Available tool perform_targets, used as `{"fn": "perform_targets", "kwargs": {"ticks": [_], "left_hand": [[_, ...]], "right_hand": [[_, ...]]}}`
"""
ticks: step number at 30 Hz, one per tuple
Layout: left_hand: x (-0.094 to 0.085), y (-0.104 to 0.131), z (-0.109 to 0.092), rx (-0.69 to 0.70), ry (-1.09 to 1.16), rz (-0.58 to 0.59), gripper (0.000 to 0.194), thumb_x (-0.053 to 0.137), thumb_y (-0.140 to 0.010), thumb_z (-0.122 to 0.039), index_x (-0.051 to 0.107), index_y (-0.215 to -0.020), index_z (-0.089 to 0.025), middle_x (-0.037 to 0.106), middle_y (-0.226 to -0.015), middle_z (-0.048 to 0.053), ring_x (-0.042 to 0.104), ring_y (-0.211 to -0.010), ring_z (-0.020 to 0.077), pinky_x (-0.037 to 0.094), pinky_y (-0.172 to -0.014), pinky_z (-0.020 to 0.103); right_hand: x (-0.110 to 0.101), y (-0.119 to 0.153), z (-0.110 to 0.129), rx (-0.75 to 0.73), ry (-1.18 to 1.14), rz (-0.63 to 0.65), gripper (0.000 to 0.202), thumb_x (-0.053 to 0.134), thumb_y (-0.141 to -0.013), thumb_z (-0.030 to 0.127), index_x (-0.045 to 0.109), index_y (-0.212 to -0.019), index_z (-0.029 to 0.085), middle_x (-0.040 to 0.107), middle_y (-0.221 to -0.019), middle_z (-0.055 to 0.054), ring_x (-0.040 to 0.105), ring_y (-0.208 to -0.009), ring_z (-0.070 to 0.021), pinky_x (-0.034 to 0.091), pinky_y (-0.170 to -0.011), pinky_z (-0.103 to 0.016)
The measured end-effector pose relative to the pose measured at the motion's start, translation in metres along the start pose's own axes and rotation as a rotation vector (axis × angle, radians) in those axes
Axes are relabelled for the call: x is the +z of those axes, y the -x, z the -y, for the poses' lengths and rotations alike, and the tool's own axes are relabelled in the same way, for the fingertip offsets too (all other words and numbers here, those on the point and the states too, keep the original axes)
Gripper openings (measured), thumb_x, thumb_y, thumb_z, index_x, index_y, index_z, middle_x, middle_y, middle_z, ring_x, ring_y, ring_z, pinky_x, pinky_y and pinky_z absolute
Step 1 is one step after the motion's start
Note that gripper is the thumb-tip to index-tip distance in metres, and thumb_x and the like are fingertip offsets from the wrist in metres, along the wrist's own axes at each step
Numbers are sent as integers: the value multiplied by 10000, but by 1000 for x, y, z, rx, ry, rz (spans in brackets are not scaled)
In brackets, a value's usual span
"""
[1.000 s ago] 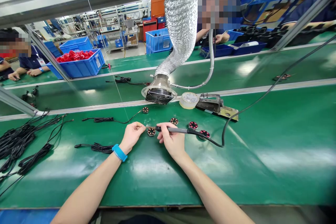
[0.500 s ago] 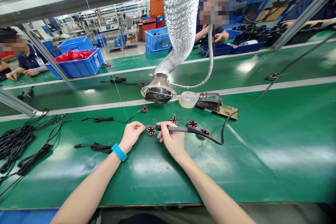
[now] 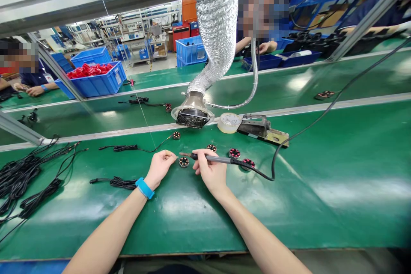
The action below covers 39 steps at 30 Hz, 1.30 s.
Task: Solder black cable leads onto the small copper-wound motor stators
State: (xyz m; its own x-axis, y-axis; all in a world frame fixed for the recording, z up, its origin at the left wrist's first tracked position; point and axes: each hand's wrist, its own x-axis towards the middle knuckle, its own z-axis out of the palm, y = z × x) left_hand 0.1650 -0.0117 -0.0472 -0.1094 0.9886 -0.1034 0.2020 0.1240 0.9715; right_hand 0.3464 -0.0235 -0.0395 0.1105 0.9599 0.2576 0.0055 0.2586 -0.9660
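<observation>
My right hand (image 3: 210, 170) is closed around the grey handle of a soldering iron (image 3: 218, 159), whose tip points left above a small round copper-wound coil (image 3: 184, 162). The coil lies on the green bench between my hands. Thumb and fingertips of my left hand (image 3: 160, 166) pinch a thin wire (image 3: 177, 157) beside that coil. A bundled black cable (image 3: 120, 183) lies at my left wrist, partly hidden by it. Near my right hand are another copper coil (image 3: 211, 147) and two red-marked coils (image 3: 234, 153), (image 3: 248, 164).
A fume extractor (image 3: 193, 117) hangs over the bench. Behind the coils stand a round tub (image 3: 229, 123) and a soldering iron stand (image 3: 263, 130). Black cables (image 3: 22, 175) pile at left; a cabled coil (image 3: 176, 135) lies farther back. The iron's cord (image 3: 308, 126) crosses right. Co-workers sit beyond.
The soldering iron's tip has risen slightly off the coil. Parts on the belt behind have shifted left. My left hand keeps its pinch in nearly the same place.
</observation>
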Motion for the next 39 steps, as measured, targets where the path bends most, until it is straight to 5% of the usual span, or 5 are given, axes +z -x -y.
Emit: {"fn": "perform_targets", "kwargs": {"ticks": [17,27,39], "left_hand": [[-1,0,-2,-18,3,-4,249,736,-712,-385,707,-751,-141,607,-635,-8,429,-544,100,296,-540,236],[-2,-1,0,-22,-32,26,263,702,-745,-397,684,-776,-137,607,-640,-9,450,-557,104,324,-552,230],[0,6,0,117,-169,145,216,636,-811,-357,671,-793,-144,713,-821,72,644,-778,200,483,-729,287]], "right_hand": [[7,-1,-9,-5,35,53,376,515,-986,511,700,-978,184,650,-608,3,602,-444,-132,502,-443,-231],[12,-7,-19,-272,139,203,270,536,-1000,301,652,-1240,257,690,-1039,-58,682,-936,-190,560,-892,-341],[19,-4,-34,-410,149,319,437,480,-977,125,543,-1371,302,566,-1135,-62,641,-973,-165,542,-943,-338]]}}
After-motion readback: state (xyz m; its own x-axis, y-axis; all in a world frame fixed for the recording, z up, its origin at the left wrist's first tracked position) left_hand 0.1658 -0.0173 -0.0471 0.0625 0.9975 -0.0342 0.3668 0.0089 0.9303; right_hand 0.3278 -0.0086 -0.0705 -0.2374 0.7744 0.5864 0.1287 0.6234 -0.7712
